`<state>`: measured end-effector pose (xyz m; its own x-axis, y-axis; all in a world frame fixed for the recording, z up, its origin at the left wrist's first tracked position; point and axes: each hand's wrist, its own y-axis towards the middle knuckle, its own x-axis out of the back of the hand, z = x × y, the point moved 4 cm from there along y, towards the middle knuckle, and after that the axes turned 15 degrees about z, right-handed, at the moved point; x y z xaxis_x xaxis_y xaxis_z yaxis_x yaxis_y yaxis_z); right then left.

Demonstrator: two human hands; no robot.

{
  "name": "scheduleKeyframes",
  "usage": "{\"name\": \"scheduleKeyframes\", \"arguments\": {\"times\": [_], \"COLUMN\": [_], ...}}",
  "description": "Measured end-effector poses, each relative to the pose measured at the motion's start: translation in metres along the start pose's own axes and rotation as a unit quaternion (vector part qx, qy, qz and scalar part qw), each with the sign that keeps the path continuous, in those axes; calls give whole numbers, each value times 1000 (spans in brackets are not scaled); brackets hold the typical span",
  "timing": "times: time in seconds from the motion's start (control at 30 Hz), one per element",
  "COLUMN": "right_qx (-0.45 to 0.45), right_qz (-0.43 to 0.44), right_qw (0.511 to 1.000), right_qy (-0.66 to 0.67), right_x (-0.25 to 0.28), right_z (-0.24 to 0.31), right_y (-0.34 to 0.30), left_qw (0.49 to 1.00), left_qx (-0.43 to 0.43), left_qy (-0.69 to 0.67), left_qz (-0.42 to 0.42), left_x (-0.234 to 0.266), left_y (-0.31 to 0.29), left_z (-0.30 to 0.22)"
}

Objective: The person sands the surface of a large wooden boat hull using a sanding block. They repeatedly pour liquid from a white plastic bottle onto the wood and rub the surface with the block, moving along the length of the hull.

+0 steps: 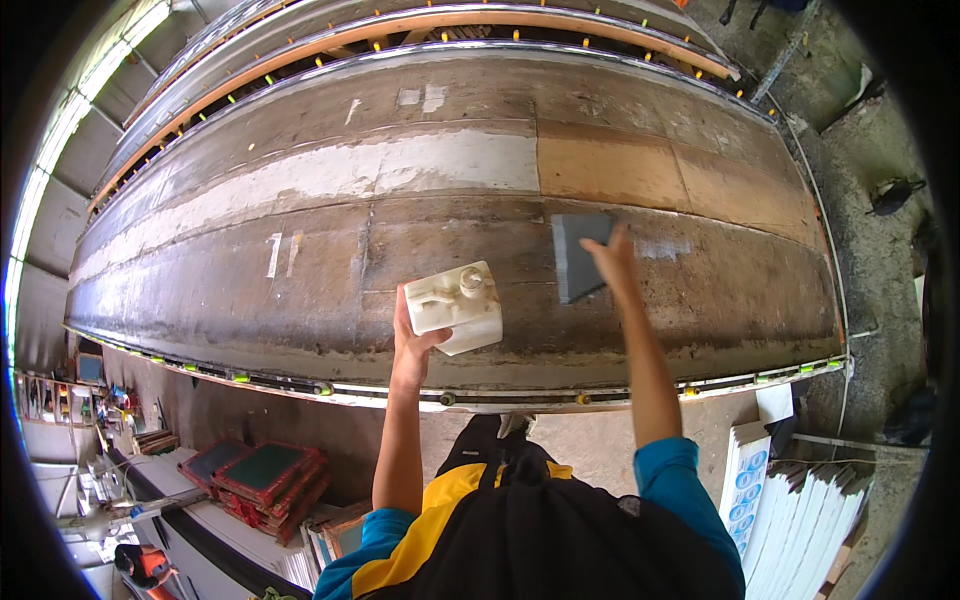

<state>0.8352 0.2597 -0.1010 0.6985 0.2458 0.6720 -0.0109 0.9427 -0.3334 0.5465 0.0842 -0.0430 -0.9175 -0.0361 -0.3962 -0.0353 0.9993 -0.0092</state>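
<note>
- Panel (pixel 300 270): long, curved, brown and stained, with a pale band; spans the view ahead of both hands.
- Stack (pixel 262 478): red-edged flat frames, lower left, well apart from the hands.
- Jug (pixel 457 306): white plastic, capped, held up over the panel in the left hand (pixel 412 345), fingers clamped beneath it.
- Pad (pixel 580 256): grey, flat, rectangular, pressed to the panel under the right hand (pixel 612 258); just right of the jug.
</note>
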Motion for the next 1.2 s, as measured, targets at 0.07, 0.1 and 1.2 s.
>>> {"name": "scheduleKeyframes", "arguments": {"times": [0.07,0.1,1.2], "right_qx": [66,87,188], "right_qz": [35,66,-43], "right_qw": [996,992,964], "right_qy": [57,55,-183], "right_x": [-39,-47,172], "right_z": [33,36,-123], "right_y": [2,9,40], "left_qw": [999,999,992], "left_qx": [20,16,-83], "left_qy": [10,24,37], "left_qz": [25,38,-86], "left_x": [-8,-13,-188], "left_y": [10,14,-47], "left_z": [0,-1,92]}}
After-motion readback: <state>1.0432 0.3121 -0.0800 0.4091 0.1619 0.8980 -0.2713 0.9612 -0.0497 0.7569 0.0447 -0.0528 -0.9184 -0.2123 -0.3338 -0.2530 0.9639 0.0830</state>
